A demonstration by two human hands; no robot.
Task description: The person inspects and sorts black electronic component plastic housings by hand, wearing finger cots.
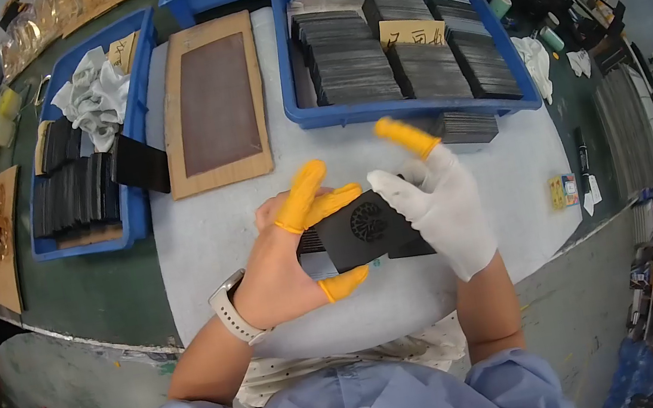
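A thin black plate point(356, 232) with a dark round emblem lies between my two hands above the padded table. My left hand point(282, 273), with yellow finger cots and a pale-strapped watch, is closed around its left end, thumb at the lower edge. My right hand point(445, 205), in a white glove, has its thumb over the plate's right side. Its index finger, in a yellow cot, sticks up and away, slightly blurred; the other fingers are partly hidden. A second black piece point(411, 249) shows under the right hand. Ridged edges of stacked black plates point(310, 242) show beside my left fingers.
Rows of black plates fill a blue crate point(415, 111) at the far right. Another blue crate point(140, 224) at left holds plates and crumpled white gloves point(95, 92). Between them lies a wooden board point(177, 156) with a brown panel. A small colourful box point(564, 191) sits at right.
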